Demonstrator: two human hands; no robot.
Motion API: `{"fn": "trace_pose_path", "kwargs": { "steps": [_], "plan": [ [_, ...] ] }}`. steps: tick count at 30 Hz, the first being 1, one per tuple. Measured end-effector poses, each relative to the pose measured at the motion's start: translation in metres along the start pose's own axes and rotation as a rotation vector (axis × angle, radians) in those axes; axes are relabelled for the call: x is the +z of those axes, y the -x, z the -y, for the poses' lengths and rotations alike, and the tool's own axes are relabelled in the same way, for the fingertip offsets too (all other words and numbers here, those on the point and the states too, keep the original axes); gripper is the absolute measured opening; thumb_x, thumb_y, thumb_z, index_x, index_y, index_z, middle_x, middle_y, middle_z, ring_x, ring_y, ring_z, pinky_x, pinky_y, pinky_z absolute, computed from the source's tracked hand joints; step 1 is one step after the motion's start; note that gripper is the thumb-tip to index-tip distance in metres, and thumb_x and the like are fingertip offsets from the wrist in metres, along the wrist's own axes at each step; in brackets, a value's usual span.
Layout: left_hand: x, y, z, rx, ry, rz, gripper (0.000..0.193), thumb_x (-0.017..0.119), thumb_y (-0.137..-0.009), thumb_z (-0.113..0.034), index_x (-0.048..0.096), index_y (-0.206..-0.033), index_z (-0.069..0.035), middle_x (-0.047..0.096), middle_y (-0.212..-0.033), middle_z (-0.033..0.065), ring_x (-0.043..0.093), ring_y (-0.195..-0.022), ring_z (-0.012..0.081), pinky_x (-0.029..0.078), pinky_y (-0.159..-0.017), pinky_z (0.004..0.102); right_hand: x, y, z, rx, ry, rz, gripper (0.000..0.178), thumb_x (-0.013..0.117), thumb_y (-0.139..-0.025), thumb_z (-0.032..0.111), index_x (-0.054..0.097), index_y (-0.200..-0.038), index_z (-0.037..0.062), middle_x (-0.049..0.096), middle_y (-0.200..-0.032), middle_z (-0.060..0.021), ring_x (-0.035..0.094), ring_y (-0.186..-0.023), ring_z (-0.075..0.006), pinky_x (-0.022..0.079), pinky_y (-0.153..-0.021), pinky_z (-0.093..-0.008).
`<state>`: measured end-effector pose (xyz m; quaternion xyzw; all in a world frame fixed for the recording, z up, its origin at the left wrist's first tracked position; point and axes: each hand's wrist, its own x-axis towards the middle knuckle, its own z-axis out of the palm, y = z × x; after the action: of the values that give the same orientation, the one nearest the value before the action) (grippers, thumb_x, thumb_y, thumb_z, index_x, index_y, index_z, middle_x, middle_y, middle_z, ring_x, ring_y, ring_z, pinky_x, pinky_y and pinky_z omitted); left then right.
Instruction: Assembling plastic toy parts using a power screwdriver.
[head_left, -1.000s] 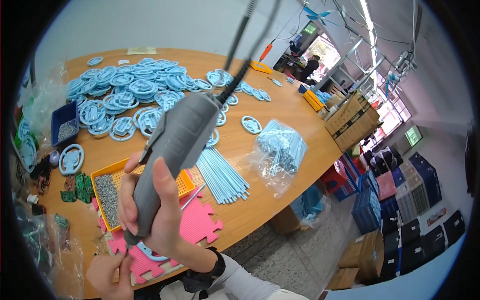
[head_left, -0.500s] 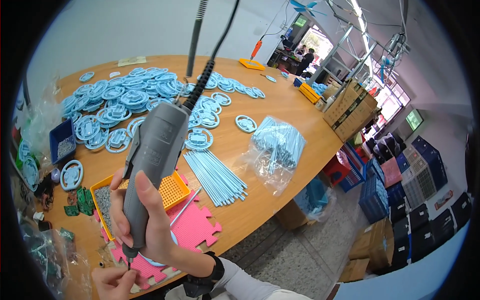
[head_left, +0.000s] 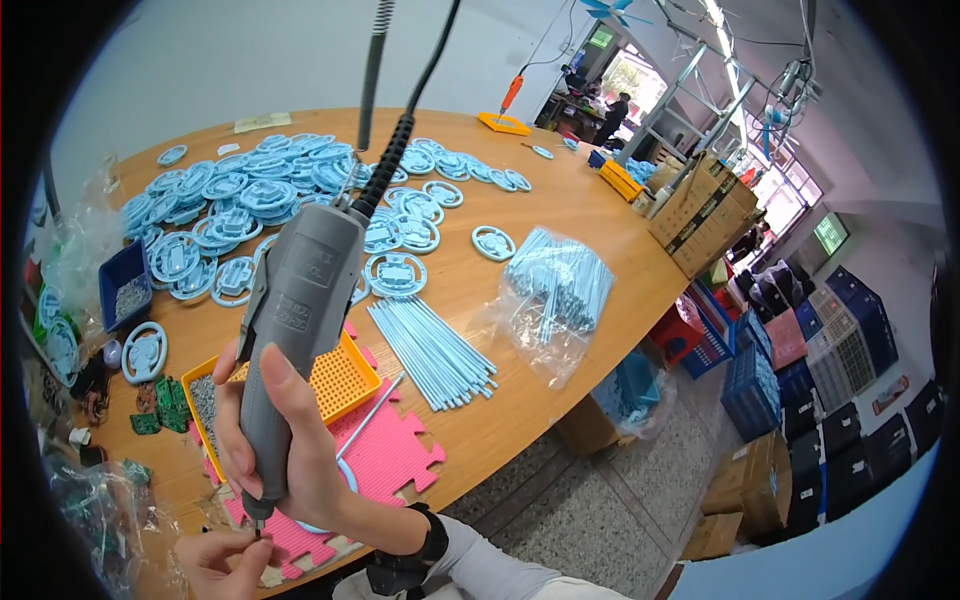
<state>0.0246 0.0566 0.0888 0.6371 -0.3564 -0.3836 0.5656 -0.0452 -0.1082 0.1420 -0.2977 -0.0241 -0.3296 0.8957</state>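
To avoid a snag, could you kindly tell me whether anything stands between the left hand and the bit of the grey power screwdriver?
Nothing visible does: the left hand is just at the bit of the grey power screwdriver, which the right hand holds. I cannot tell whether the left hand touches the bit.
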Motion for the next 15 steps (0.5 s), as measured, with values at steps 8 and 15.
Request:
{"fn": "trace_pose_path", "kwargs": {
  "steps": [8, 15],
  "plan": [
    [0.031, -0.009, -0.024, 0.278, -0.266, -0.287, 0.011, 0.064, -0.077, -0.002, 0.067, -0.085, 0.005, 0.068, -0.071, 0.0122, 0.066, -0.064, 0.0157, 0.050, -0.060, 0.0255, -0.005, -0.001, 0.004, -0.162, -0.054, -0.082, 0.056, 0.027, -0.093, 0.057, 0.044, -0.103, 0.0052, 0.038, -0.048, -0.0023, 0.034, -0.032, -0.0122, 0.032, -0.032, -0.0256],
    [0.022, -0.003, -0.029, 0.328, -0.322, -0.264, 0.011, 0.069, -0.074, 0.000, 0.069, -0.085, 0.002, 0.067, -0.067, 0.0093, 0.063, -0.056, 0.0175, 0.047, -0.054, 0.0259, 0.002, -0.007, 0.011, -0.155, -0.068, 0.018, 0.054, 0.029, -0.093, 0.057, 0.046, -0.099, 0.0053, 0.037, -0.047, -0.0022, 0.034, -0.032, -0.0118, 0.034, -0.035, -0.0257]
  ]
}}
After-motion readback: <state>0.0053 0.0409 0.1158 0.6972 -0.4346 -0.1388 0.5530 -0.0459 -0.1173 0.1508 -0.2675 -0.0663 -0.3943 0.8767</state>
